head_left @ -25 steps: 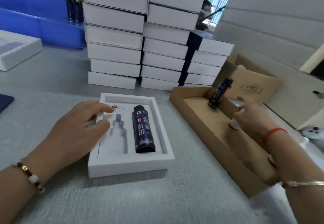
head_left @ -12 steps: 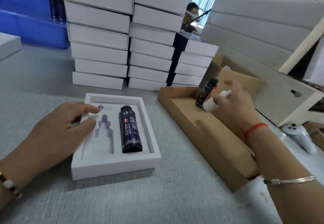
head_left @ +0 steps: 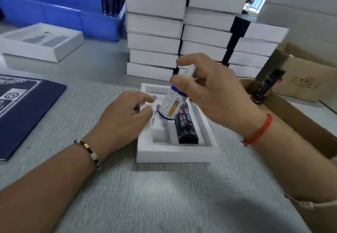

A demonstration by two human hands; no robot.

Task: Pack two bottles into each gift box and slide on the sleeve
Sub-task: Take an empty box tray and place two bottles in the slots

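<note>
Your grey, finely ribbed tabletop (head_left: 164, 196) carries stacks of flat white boxes (head_left: 155, 37) at the back and a blue plastic bin (head_left: 60, 13) of dark bottles at far left. A brown cardboard tray (head_left: 300, 123) lies to your right. A navy sleeve (head_left: 23, 112) lies flat at your left. Before you sits the open white gift box (head_left: 173, 154); its foam insert holds a dark cylindrical bottle (head_left: 187, 127) in the right slot, the left slot unfilled. Your left hand (head_left: 124, 121) rests on the box's left side, fingers loosely curled. Your right hand (head_left: 215, 94) pinches the white cap of a small white-labelled dropper bottle (head_left: 170, 105), tilted above the left slot.
</note>
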